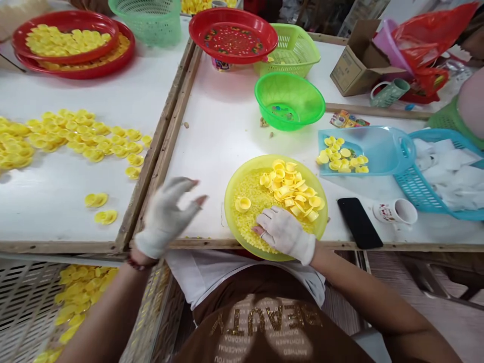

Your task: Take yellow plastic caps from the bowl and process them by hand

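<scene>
My left hand [166, 214], in a white glove with bare fingertips, is raised over the wooden edge between two tables, thumb and fingers apart, holding nothing. In the yellow bowl [231, 212], my gloved right hand [285, 232] reaches down into small pale yellow beads [249, 194]; its fingers are curled and what they hold, if anything, is hidden. Yellow cup-shaped pieces [289, 184] are heaped at the bowl's upper right, beside that hand. One more such piece [242, 204] lies alone on the beads at the left.
Yellow pieces [83, 133] spread over the left table. A green bowl [289, 101] and red tray [234, 35] stand farther back. At the right are a blue tray [378, 151], phone [360, 223], mug [395, 212] and blue basket [419, 194]. A crate [22, 302] sits lower left.
</scene>
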`<act>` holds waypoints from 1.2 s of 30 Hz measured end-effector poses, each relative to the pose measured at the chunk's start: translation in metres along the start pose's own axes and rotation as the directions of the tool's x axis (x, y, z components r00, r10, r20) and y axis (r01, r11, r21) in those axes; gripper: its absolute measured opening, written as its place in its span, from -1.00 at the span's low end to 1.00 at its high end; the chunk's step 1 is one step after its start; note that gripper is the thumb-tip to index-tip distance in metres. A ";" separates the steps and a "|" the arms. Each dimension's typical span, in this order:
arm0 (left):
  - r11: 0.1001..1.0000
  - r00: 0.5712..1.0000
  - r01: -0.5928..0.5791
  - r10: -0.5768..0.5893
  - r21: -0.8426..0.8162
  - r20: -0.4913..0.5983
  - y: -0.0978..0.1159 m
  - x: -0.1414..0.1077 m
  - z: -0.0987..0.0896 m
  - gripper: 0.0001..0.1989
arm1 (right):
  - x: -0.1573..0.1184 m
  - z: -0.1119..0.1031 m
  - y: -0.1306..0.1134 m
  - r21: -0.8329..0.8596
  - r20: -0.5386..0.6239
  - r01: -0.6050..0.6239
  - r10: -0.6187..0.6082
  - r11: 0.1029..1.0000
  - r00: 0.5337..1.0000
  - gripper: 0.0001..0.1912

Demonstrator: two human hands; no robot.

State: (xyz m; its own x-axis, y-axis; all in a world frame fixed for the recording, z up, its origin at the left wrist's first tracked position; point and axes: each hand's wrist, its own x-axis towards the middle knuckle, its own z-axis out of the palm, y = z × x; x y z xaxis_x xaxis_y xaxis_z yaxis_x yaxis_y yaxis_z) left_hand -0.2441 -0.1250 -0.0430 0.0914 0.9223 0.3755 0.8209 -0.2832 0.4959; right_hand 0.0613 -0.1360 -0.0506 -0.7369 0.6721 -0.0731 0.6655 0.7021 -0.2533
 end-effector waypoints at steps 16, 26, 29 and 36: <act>0.970 0.948 -0.116 0.173 -0.215 0.268 0.103 0.004 0.078 -0.80 | 0.056 -0.029 0.001 0.882 -0.109 0.368 0.633 -0.293 0.766 -0.49; 0.960 0.969 -0.111 0.162 -0.257 0.187 0.095 0.000 0.076 -0.73 | 0.036 -0.033 0.011 0.959 -0.096 0.242 0.635 -0.147 0.767 -0.52; 0.947 0.979 -0.104 0.151 -0.304 0.134 0.086 -0.003 0.073 -0.73 | 0.015 -0.030 0.019 0.932 -0.191 -0.009 0.514 0.362 0.836 -0.58; 0.930 0.997 -0.047 0.065 -0.366 0.039 0.054 0.001 0.052 -0.76 | -0.003 -0.027 0.013 -0.027 0.073 -0.051 0.053 0.998 0.996 -0.81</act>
State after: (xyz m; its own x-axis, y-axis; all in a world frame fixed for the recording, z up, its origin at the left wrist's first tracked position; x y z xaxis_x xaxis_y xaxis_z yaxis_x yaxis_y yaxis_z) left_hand -0.1707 -0.1260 -0.0568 0.1666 0.9114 0.3764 0.5526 -0.4024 0.7298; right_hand 0.0756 -0.1230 -0.0278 -0.7073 0.6894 -0.1562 0.7052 0.6730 -0.2230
